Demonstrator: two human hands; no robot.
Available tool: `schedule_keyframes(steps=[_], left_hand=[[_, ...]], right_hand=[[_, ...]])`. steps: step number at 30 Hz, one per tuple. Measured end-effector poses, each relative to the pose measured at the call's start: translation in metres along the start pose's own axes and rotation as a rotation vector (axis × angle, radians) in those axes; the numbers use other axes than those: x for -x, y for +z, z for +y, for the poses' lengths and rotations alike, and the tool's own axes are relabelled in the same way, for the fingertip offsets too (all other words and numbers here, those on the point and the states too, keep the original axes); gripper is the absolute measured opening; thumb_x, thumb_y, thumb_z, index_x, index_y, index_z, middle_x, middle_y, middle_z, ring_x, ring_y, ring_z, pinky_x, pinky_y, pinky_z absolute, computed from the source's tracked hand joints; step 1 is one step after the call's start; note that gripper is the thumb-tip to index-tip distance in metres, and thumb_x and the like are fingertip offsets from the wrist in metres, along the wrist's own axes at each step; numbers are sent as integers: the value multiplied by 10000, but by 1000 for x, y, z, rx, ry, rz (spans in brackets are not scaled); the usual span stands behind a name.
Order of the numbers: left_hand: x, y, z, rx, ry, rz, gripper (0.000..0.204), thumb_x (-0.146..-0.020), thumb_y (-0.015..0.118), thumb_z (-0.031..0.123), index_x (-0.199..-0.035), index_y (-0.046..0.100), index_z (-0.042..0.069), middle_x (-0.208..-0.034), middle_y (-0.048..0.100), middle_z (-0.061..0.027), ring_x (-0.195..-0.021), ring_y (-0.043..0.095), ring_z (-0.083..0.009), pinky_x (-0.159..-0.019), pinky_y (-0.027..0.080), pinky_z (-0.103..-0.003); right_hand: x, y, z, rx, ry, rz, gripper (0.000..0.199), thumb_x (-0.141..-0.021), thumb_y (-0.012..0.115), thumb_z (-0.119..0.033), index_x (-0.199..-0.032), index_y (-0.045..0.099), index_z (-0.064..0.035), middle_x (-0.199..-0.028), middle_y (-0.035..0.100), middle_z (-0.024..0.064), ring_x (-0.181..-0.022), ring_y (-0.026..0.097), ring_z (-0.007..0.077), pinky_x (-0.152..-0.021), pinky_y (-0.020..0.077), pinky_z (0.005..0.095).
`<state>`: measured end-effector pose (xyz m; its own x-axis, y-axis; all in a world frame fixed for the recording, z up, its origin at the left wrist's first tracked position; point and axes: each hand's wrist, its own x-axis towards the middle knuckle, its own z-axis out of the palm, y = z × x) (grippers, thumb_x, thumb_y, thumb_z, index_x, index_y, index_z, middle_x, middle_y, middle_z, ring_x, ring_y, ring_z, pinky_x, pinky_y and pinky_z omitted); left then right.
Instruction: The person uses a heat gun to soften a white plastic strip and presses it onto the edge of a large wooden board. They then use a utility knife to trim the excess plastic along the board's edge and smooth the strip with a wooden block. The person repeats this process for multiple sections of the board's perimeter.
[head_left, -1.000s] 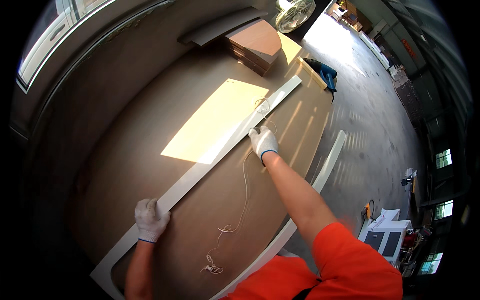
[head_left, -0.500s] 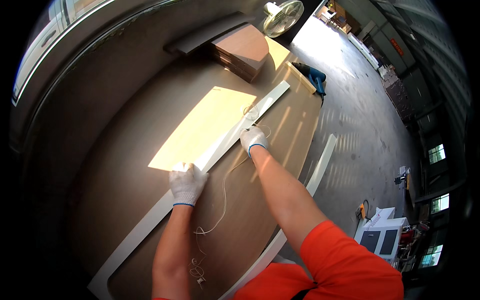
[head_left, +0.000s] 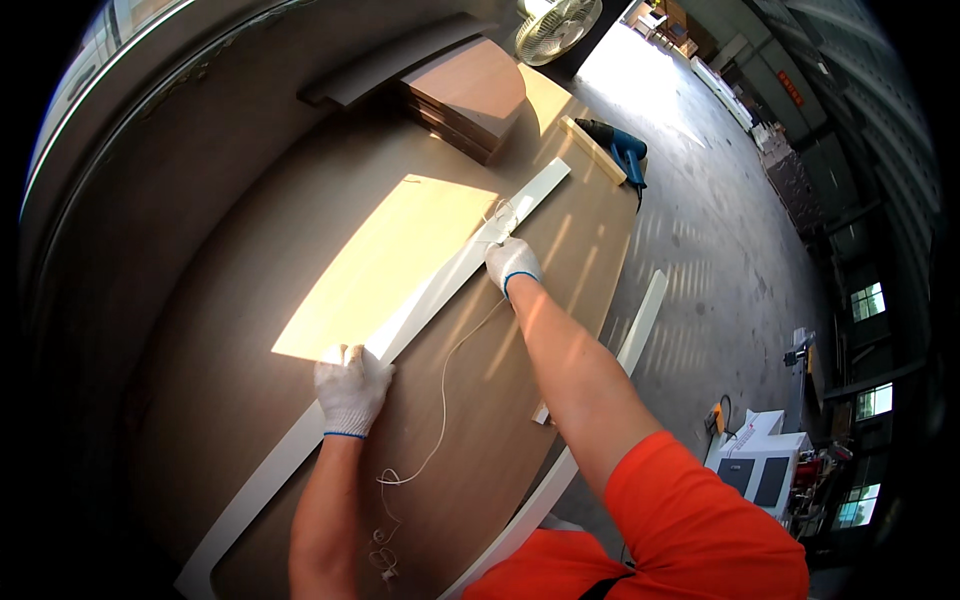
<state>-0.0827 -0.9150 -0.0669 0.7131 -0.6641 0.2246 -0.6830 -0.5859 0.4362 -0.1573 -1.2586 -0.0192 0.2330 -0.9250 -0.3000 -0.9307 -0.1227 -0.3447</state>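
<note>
A long white strip-like frame piece point(head_left: 430, 304) lies diagonally over the brown tabletop, from the lower left to the upper right. My left hand point(head_left: 352, 392), in a white knit glove, is closed over it near the middle, thumb and fingers round its edges. Farther up, my gloved right hand point(head_left: 513, 264) is pinched at the strip's near edge. A thin pale cord point(head_left: 445, 385) trails from below the right hand toward the lower left, ending in loose curls. More loops of it stand on the strip just beyond those fingers, whose tips are hidden.
Stacked brown curved panels point(head_left: 468, 92) sit at the back, near a fan point(head_left: 560, 28). A blue heat gun point(head_left: 626, 152) lies at the far right beside a wooden block point(head_left: 594, 150). Another white strip point(head_left: 640, 325) runs along the table's right edge. Sunlight patches the brown tabletop point(head_left: 250, 410).
My right hand has moved slightly up along the strip toward its far end. The left hand has slid a little toward the near end. The cord loops have shifted, and the view has turned slightly.
</note>
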Motion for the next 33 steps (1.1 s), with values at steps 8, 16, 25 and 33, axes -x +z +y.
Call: schedule_keyframes(steps=[8,16,25,33], left_hand=[[-1,-2,0,-33,6,-40,606,-699,947,350,-1156,697,41,-1107,693,-161,-1047,650,-377,-924,517,-489],[0,-9,5,-2,-1,-55,600,-666,959,282,-1141,690,33,-1116,679,-173,-1049,634,-382,-937,509,-495],[3,-3,1,-63,18,2,598,-677,952,317,-1140,686,46,-1088,678,-160,-1040,635,-373,-950,486,-502],[-5,1,6,-33,36,-1,600,-677,951,305,-1141,666,51,-1111,669,-164,-1061,619,-381,-959,480,-507]], right_hand=[[-62,-6,16,-22,1,10,468,-988,567,-381,-1260,760,-53,-1317,712,242,-1256,658,452,-1080,538,497],[-146,-33,33,38,-14,37,516,-1023,548,-431,-1261,768,-30,-1352,705,248,-1294,663,428,-1089,545,482],[-92,-28,21,78,-103,-67,496,-1027,533,-423,-1284,754,-61,-1341,716,239,-1285,669,421,-1080,547,496],[-98,-39,20,1,57,-64,454,-1009,568,-369,-1272,765,-56,-1334,721,246,-1268,684,423,-1065,557,488]])
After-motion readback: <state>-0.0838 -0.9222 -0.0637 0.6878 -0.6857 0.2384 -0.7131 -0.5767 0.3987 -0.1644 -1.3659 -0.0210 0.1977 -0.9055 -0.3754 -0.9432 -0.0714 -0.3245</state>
